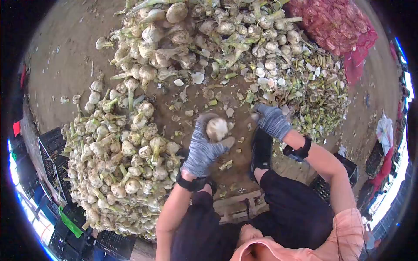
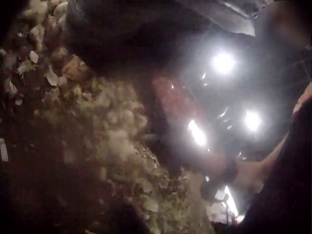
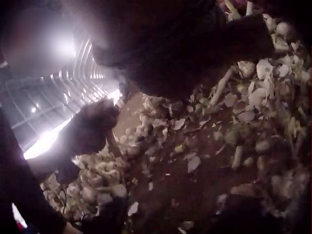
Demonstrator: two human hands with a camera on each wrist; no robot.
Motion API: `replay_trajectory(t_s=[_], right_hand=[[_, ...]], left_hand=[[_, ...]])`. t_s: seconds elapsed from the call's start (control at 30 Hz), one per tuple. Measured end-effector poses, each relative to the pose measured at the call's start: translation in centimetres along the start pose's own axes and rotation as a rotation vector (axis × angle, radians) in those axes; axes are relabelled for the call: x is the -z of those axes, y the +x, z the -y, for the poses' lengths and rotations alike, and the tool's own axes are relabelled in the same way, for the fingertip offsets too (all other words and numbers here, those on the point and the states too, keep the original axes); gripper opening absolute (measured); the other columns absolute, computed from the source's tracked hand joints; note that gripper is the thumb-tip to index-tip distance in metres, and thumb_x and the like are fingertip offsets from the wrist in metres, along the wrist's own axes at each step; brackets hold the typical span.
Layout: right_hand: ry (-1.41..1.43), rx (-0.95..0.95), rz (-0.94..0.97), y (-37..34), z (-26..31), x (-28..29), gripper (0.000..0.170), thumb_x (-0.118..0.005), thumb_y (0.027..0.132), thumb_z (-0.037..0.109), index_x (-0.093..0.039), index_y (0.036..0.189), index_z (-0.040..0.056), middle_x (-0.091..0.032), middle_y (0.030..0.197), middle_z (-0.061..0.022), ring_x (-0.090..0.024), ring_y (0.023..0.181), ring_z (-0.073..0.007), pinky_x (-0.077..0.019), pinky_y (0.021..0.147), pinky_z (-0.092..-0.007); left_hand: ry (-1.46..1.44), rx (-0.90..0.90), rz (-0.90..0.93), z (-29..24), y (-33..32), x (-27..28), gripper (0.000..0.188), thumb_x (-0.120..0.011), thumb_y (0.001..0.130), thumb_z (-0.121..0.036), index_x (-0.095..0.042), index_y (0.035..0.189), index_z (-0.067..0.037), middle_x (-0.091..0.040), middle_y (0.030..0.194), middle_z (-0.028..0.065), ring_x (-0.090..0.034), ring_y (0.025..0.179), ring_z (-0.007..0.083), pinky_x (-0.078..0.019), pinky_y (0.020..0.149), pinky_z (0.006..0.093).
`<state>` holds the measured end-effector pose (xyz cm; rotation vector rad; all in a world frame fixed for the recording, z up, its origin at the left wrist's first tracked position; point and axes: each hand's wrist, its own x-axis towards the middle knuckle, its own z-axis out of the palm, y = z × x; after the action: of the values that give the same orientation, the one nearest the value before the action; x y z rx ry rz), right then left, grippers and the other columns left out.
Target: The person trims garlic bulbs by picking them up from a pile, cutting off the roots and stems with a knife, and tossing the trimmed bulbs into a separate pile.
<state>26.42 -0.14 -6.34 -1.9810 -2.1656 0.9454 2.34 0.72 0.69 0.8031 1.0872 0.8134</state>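
Observation:
In the head view, the left hand (image 1: pixel 201 145), in a grey striped glove, grips a whitish garlic bulb (image 1: pixel 217 129), blurred, between thumb and fingers. To its right, the gloved right hand (image 1: pixel 271 122) hangs above a black shoe (image 1: pixel 261 150), its fingers bent; whether anything is in them cannot be told. The two hands are apart. Dark blurred shapes fill the top of both wrist views, and their fingers cannot be made out. Garlic bulbs with stems (image 1: pixel 130 185) are heaped beside the left forearm.
More stemmed garlic (image 1: pixel 174 39) lies piled ahead. Cut stems and skins (image 1: pixel 313 95) form a heap at the right, below a red mesh sack (image 1: pixel 333 26) of garlic. Black crates (image 1: pixel 54 152) stand at the left edge. Scraps are strewn over the brown ground (image 1: pixel 167 98).

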Motion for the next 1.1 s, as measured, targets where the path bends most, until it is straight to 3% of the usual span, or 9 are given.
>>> replay_trajectory(t_s=[0.07,0.13,0.3,0.47,0.57,0.77,0.97,1.03,1.1], right_hand=[[0.190,0.023,-0.030,0.5,0.8,0.0,0.027,-0.064,0.076,0.026,-0.060,0.095,0.0066,-0.060,0.072,-0.0154,-0.059,0.066,-0.0302,-0.0456,0.059,-0.0381],[0.455,-0.081,0.308,1.3,2.6,1.0,0.032,-0.063,0.077,0.033,-0.060,0.092,0.0046,-0.060,0.073,-0.0161,-0.057,0.064,-0.0273,-0.0443,0.058,-0.0369],[0.389,0.115,0.308,3.9,4.3,1.1,0.036,-0.061,0.077,0.035,-0.059,0.097,0.0050,-0.061,0.077,-0.0153,-0.058,0.070,-0.0288,-0.0451,0.063,-0.0367],[0.080,-0.207,0.512,1.3,-3.6,-2.0,0.035,-0.059,0.079,0.033,-0.060,0.100,0.0051,-0.063,0.083,-0.0153,-0.060,0.079,-0.0306,-0.0463,0.071,-0.0367],[0.547,-0.105,0.337,0.8,-4.3,-1.6,0.033,-0.059,0.079,0.031,-0.060,0.098,0.0040,-0.063,0.082,-0.0141,-0.061,0.077,-0.0269,-0.0468,0.071,-0.0353],[0.492,-0.250,0.118,4.8,-0.4,2.5,0.034,-0.062,0.077,0.032,-0.061,0.096,0.0040,-0.063,0.076,-0.0112,-0.059,0.071,-0.0226,-0.0471,0.069,-0.0326],[0.350,-0.124,-0.119,10.4,-1.2,2.5,0.034,-0.062,0.075,0.035,-0.062,0.092,0.0053,-0.062,0.072,-0.0128,-0.059,0.067,-0.0248,-0.0460,0.065,-0.0355],[0.339,-0.248,-0.162,11.6,-0.9,2.8,0.027,-0.064,0.077,0.025,-0.062,0.095,0.0047,-0.062,0.074,-0.0087,-0.055,0.065,-0.0178,-0.0444,0.064,-0.0313],[0.439,-0.234,-0.159,12.2,0.2,3.2,0.027,-0.064,0.078,0.025,-0.062,0.095,0.0045,-0.061,0.071,-0.0075,-0.053,0.061,-0.0161,-0.0440,0.062,-0.0311]], left_hand=[[0.170,-0.040,0.065,1.2,0.4,1.4,0.041,-0.075,0.067,-0.014,-0.052,0.099,-0.006,-0.056,0.091,0.0040,-0.054,0.084,0.0134,-0.0458,0.074,0.0271],[0.453,-0.090,0.113,1.2,0.6,1.8,0.028,-0.075,0.067,-0.019,-0.056,0.081,-0.004,-0.056,0.084,0.0035,-0.051,0.075,0.0154,-0.0442,0.067,0.0308],[0.743,-0.173,0.389,0.6,1.5,1.3,0.021,-0.072,0.068,-0.018,-0.057,0.069,-0.002,-0.057,0.078,0.0070,-0.053,0.070,0.0174,-0.0442,0.065,0.0306],[-0.367,0.104,0.116,0.0,2.6,2.6,0.032,-0.067,0.073,-0.031,-0.060,0.086,-0.002,-0.059,0.090,0.0106,-0.058,0.083,0.0223,-0.0492,0.073,0.0358],[-0.965,0.336,-0.062,-0.5,2.4,2.5,0.045,-0.054,0.084,-0.041,-0.053,0.107,-0.002,-0.058,0.105,0.0148,-0.056,0.098,0.0319,-0.0499,0.081,0.0412],[-1.089,0.370,-0.103,-1.1,1.5,2.8,0.042,-0.053,0.085,-0.037,-0.054,0.108,-0.002,-0.058,0.106,0.0150,-0.057,0.096,0.0327,-0.0508,0.080,0.0411],[-1.166,0.328,-0.051,-2.7,0.1,4.9,0.036,-0.055,0.084,-0.032,-0.056,0.106,-0.003,-0.060,0.101,0.0128,-0.059,0.088,0.0280,-0.0507,0.072,0.0367],[-1.156,0.301,-0.051,-3.4,-0.6,5.7,0.033,-0.055,0.084,-0.029,-0.057,0.105,-0.004,-0.061,0.096,0.0102,-0.059,0.082,0.0249,-0.0497,0.070,0.0350],[-0.998,0.232,-0.274,-3.9,-1.7,6.8,0.030,-0.055,0.084,-0.027,-0.056,0.104,-0.005,-0.060,0.088,0.0059,-0.057,0.076,0.0220,-0.0491,0.067,0.0346]])
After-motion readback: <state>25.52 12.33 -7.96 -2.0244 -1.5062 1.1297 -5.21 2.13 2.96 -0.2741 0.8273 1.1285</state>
